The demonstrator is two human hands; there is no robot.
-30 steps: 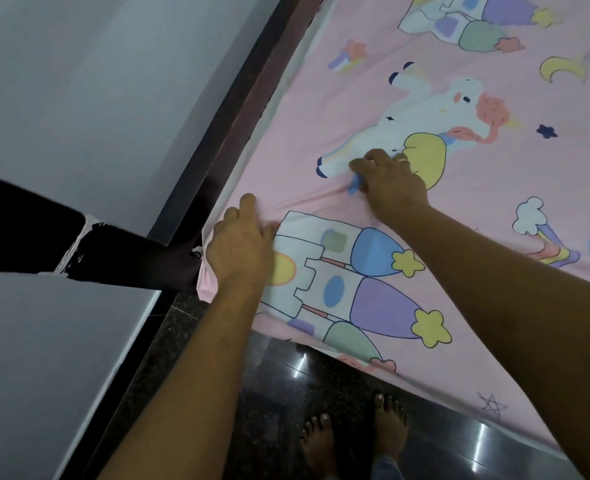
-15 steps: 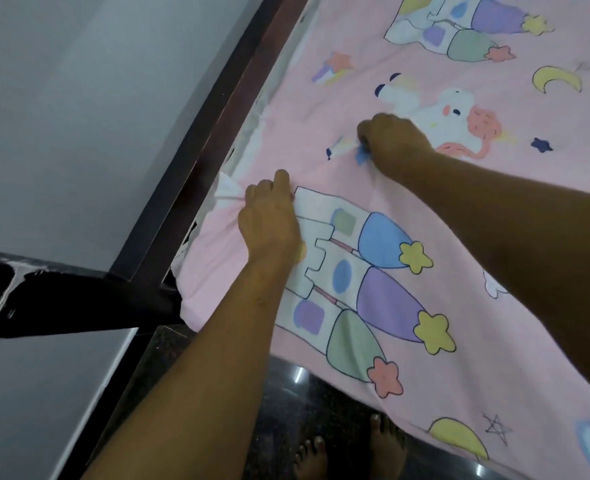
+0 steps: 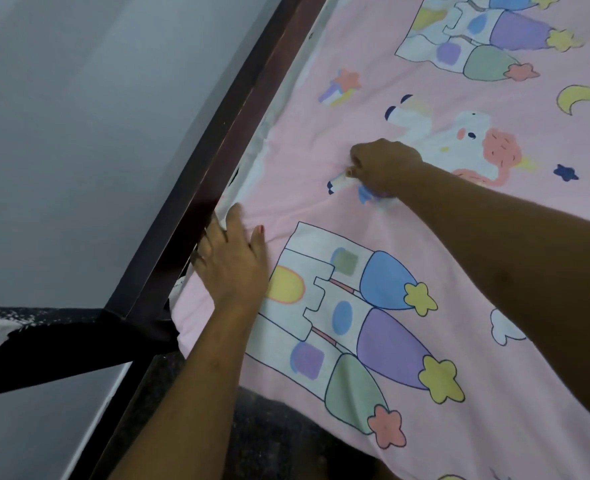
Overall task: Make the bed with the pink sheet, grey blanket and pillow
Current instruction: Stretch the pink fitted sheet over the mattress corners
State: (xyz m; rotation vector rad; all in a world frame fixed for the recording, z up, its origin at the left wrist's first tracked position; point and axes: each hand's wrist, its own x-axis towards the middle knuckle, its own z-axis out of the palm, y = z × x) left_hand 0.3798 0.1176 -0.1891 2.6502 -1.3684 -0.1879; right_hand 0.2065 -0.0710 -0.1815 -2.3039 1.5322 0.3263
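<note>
The left hand lies flat with its fingers straight and spread, pressing the pink cotton sheet printed with castles, a unicorn, stars and a moon at the sheet's left edge, just beside the dark brown wooden bed rail. The right hand, farther in on the bed, has its fingers curled and pinches a small fold of the same sheet beside the unicorn print. The sheet covers the bed, and its near edge hangs over the dark speckled floor. A strip of white mattress shows between sheet and rail. A grey wall stands beyond the rail.
</note>
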